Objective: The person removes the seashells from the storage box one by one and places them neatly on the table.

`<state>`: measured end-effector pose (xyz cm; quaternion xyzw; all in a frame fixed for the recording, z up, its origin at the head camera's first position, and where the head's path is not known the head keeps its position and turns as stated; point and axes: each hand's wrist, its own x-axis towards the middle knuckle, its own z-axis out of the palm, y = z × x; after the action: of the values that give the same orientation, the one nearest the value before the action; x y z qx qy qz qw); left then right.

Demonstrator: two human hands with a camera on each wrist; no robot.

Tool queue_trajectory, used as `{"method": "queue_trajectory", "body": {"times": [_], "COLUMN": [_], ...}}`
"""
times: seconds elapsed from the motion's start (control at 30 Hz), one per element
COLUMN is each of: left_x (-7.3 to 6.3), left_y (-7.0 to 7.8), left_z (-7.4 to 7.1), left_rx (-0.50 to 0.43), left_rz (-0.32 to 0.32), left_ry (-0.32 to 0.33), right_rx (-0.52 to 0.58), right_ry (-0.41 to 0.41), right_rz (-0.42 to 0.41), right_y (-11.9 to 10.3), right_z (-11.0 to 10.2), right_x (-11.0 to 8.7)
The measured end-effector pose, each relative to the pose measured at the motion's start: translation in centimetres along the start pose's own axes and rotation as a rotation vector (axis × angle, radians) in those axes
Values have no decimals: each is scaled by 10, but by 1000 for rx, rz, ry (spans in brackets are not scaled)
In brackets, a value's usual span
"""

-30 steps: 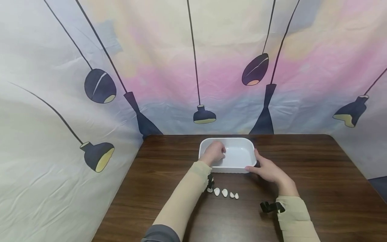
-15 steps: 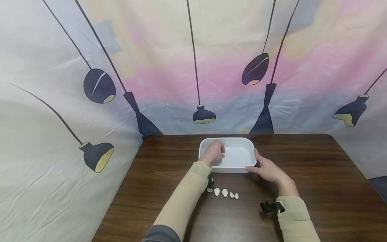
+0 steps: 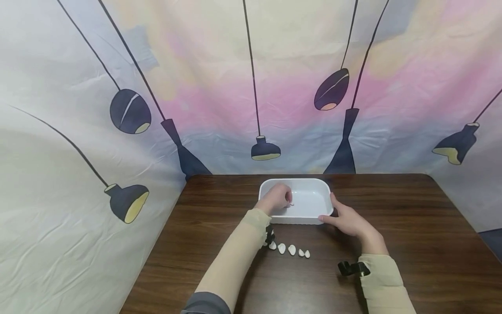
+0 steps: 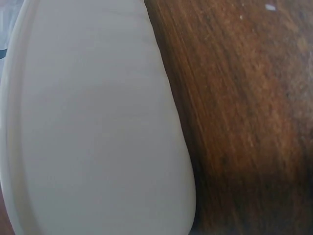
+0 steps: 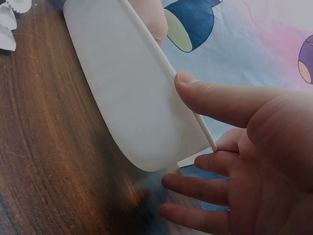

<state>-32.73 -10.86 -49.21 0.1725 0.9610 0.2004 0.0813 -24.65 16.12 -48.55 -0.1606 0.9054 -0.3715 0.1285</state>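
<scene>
A white rectangular tray [image 3: 310, 220] with rounded corners stands at the far side of the brown table. My left hand [image 3: 276, 197] reaches over its near left rim, fingers curled down inside, with a small white piece [image 3: 291, 204] showing at the fingertips. The right hand [image 3: 349, 220] grips the tray's right near corner. In the right wrist view its thumb [image 5: 210, 100] presses on the rim, while the other fingers spread beside the end wall. Only the tray's outer wall [image 4: 98, 122] and the table show in the left wrist view, so the left fingers are hidden there.
Several small white shell-like pieces [image 3: 292, 250] lie in a row on the table [image 3: 400, 209], in front of the tray. A black wrist camera [image 3: 270, 234] on the left sleeve overlaps the row's left end. A painted cloth [image 3: 219, 87] hangs behind the table.
The left hand and forearm have shifted slightly left, and the white piece at its fingertips shows a little lower. The right hand and the tray have stayed in place.
</scene>
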Motion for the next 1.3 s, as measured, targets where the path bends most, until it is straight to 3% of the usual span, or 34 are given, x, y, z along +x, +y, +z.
{"method": "queue_trajectory", "body": {"times": [0.47,0.9,1.03,1.1,1.3], "left_x": [0,1,-1,-3,-17], "left_y": [5,3,4,7,27], "left_z": [3,2,1,-2,-16], "left_rx": [20,86,44,9,-76], "left_rz": [-46,21,33,65,240], "left_ry": [10,-19,-4,20,105], "right_rx": [2,-1,3,1,-5], "right_ry": [-5,-4,-7,-11,-16], "right_rz": [5,0,1,4,13], "right_y": [0,0,-1,-1,-3], "right_z": [0,0,1,0,-3], "right_x": [1,1,1,1,0]}}
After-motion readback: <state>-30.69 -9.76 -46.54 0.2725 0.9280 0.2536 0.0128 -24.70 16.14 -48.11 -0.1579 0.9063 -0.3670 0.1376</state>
